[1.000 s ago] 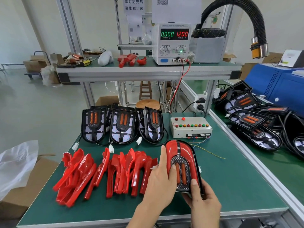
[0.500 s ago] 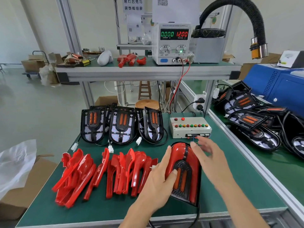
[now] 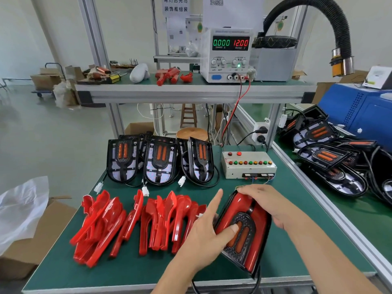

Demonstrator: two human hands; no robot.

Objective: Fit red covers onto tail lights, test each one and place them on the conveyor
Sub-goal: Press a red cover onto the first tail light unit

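Green mat covers the work table [image 3: 297,209]. At the back of it stand three black tail lights [image 3: 160,164] with no covers, leaning in a row, each with two orange strips in the middle and a white plug on a wire. In front of them lies a big heap of red covers [image 3: 131,221], piled on their sides. A grey test box [image 3: 248,164] with red, green and yellow buttons sits to the right of the black lights, just behind the hands. Higher up, on a shelf, a white power box [image 3: 228,54] shows green and red numbers, and a red wire and a black wire hang down from it. A fat black hose [image 3: 331,24] bends over the right side. More black lights lie in a pile on the conveyor [image 3: 331,162] to the right.

One tail light with a red cover [image 3: 241,228] lies on the mat near the front edge, tipped toward the person, just right of the red heap. It is shiny red with a black middle part and two orange strips. The left hand [image 3: 210,232] holds its left side, thumb pressing on the orange strips and the first finger sticking straight up. The right hand [image 3: 267,204] lies over its top right part, fingers curled on the far end. A black wire hangs from the bottom of the light.
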